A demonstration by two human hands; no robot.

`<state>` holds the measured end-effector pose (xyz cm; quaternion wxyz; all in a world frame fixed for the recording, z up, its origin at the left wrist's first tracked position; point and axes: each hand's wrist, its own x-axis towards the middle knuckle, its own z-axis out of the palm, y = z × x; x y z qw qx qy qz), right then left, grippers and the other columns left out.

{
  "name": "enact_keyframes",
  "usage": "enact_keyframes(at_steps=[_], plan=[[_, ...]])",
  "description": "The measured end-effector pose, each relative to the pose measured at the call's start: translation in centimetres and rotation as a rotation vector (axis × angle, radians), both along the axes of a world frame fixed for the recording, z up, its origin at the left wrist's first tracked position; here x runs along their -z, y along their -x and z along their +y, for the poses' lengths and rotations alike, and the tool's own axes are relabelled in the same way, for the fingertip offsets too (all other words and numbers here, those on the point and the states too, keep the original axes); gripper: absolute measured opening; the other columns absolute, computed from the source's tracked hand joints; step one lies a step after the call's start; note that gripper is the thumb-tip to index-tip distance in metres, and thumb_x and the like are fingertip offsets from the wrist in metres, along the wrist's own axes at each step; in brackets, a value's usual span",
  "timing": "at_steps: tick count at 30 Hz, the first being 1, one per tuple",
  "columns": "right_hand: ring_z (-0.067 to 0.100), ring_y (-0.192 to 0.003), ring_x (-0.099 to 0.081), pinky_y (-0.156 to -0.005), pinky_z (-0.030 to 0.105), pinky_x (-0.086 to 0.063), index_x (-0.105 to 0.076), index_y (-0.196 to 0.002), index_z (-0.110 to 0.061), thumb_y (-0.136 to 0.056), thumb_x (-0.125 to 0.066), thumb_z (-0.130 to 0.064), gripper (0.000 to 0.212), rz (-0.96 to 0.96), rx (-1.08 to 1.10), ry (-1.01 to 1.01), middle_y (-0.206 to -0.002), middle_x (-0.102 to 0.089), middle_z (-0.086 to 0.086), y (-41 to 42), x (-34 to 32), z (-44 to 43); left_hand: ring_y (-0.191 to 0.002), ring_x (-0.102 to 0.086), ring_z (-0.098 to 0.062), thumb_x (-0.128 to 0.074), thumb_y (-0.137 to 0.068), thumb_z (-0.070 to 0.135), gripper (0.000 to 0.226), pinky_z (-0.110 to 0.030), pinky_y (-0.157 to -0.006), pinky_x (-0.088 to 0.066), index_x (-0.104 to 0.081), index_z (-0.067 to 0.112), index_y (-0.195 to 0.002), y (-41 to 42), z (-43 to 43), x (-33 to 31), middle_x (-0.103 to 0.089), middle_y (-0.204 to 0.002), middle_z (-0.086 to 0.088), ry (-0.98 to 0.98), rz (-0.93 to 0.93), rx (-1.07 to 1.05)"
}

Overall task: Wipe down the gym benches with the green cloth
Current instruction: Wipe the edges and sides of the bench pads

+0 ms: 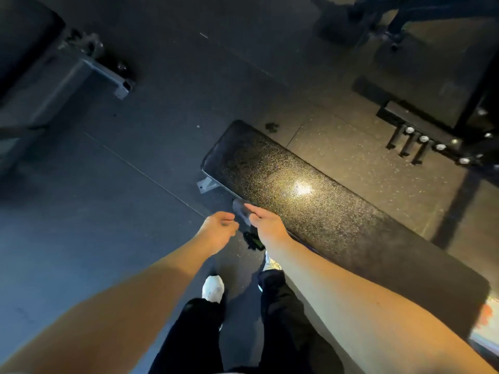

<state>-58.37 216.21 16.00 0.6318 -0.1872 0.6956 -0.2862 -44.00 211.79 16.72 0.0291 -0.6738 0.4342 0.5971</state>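
Forearms (135, 306) outstretched, left hand (218, 233) curled, right hand (266, 225) beside bench (297, 190)

Both bare forearms stretch up from 6 o'clock, the wrists nearly meeting. The left hand (218, 230) hangs with its fingers loosely curled. The right hand (266, 224), just at its 3 o'clock, lies back upward, forefinger pointing toward 11 o'clock.

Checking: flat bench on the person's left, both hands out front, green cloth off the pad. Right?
One slip: the head view shows the flat bench on the person's right, not left. Left hand and right hand are out in front; the green cloth is off the pad.
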Motion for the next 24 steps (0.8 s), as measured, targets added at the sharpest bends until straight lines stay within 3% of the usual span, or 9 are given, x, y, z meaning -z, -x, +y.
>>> enact_keyframes(at_steps=[1, 2, 4, 8, 11, 15, 20, 22, 24], plan=[[0.033, -0.129, -0.056, -0.105, 0.035, -0.045, -0.065, -0.135, -0.016, -0.104, -0.049, -0.004, 0.037, -0.071, 0.042, -0.012, -0.138, -0.063, 0.013, 0.3, -1.9, 0.2, -0.089, -0.064, -0.020, -0.063, -0.097, 0.010, 0.043, -0.025, -0.072, -0.053, -0.051, 0.005, -0.138, 0.7, 0.5, -2.2, -0.065, -0.117, -0.011, -0.021, 0.033, -0.027], [0.025, -0.126, -0.058, -0.114, 0.040, -0.041, -0.068, -0.130, -0.020, -0.104, -0.049, -0.004, 0.036, -0.148, 0.081, -0.015, -0.142, -0.061, 0.011, 0.6, -3.4, 0.4, -0.090, -0.066, -0.019, -0.065, -0.096, 0.011, 0.050, -0.028, -0.076, -0.055, -0.047, 0.007, -0.143, 1.1, 0.9, -4.0, -0.064, -0.120, -0.009, -0.036, 0.050, -0.056], [0.029, -0.130, -0.058, -0.116, 0.049, -0.040, -0.072, -0.117, -0.028, -0.104, -0.047, -0.005, 0.036, -0.295, 0.174, -0.027, -0.139, -0.062, 0.013, 1.3, -5.8, 0.7, -0.085, -0.068, -0.014, -0.068, -0.095, 0.012, 0.056, -0.032, -0.076, -0.058, -0.043, 0.010, -0.145, 1.9, 1.5, -6.9, -0.067, -0.112, -0.004, -0.029, 0.086, -0.142], [0.036, -0.121, -0.064, -0.111, 0.052, -0.046, -0.067, -0.130, -0.014, -0.105, -0.042, -0.005, 0.037, -0.468, 0.264, -0.006, -0.126, -0.070, 0.018, 3.4, -9.9, 0.6, -0.071, -0.064, -0.014, -0.065, -0.097, 0.011, 0.020, -0.027, -0.068, -0.057, -0.065, 0.004, -0.116, 3.4, 1.1, -10.9, -0.067, -0.087, -0.007, 0.018, 0.166, -0.278], [0.032, -0.120, -0.066, -0.107, 0.046, -0.050, -0.065, -0.132, -0.012, -0.104, -0.044, -0.002, 0.036, -0.423, 0.178, 0.061, -0.125, -0.070, 0.016, 4.6, -12.6, 0.2, -0.065, -0.061, -0.012, -0.070, -0.094, 0.017, 0.010, -0.030, -0.067, -0.056, -0.068, 0.007, -0.093, 3.6, 0.4, -12.3, -0.066, -0.076, -0.004, 0.100, 0.128, -0.230], [0.028, -0.117, -0.068, -0.104, 0.039, -0.053, -0.066, -0.132, -0.013, -0.099, -0.055, 0.002, 0.038, -0.289, 0.088, 0.125, -0.121, -0.073, 0.010, 5.5, -13.7, -0.4, -0.064, -0.052, -0.016, -0.073, -0.090, 0.034, 0.033, -0.035, -0.064, -0.043, -0.057, 0.013, -0.071, 3.4, -1.1, -14.0, -0.055, -0.065, -0.004, 0.215, -0.010, -0.026], [0.025, -0.112, -0.070, -0.103, 0.038, -0.053, -0.070, -0.125, -0.018, -0.087, -0.069, 0.008, 0.046, -0.119, 0.057, 0.139, -0.117, -0.074, 0.010, 5.7, -14.0, -0.4, -0.070, -0.054, -0.018, -0.070, -0.086, 0.031, 0.026, -0.045, -0.073, -0.050, -0.055, 0.013, -0.075, 1.9, -3.5, -14.2, -0.056, -0.072, -0.007, 0.243, 0.006, -0.001], [0.022, -0.103, -0.071, -0.092, 0.031, -0.055, -0.071, -0.117, -0.025, -0.083, -0.072, 0.009, 0.048, -0.052, 0.076, 0.152, -0.116, -0.073, 0.011, 5.3, -14.5, -0.4, -0.065, -0.046, -0.018, -0.065, -0.089, 0.026, 0.026, -0.041, -0.063, -0.043, -0.048, 0.013, -0.074, 1.2, -4.8, -14.3, -0.048, -0.070, -0.007, 0.274, 0.008, 0.037], [0.024, -0.095, -0.072, -0.088, 0.037, -0.056, -0.071, -0.116, -0.027, -0.082, -0.072, 0.010, 0.051, -0.023, 0.117, 0.153, -0.109, -0.076, 0.007, 4.3, -15.0, -0.6, -0.062, -0.043, -0.017, -0.060, -0.094, 0.024, 0.025, -0.033, -0.057, -0.036, -0.047, 0.011, -0.077, 0.4, -6.2, -14.0, -0.046, -0.069, -0.007, 0.330, -0.010, 0.139]])
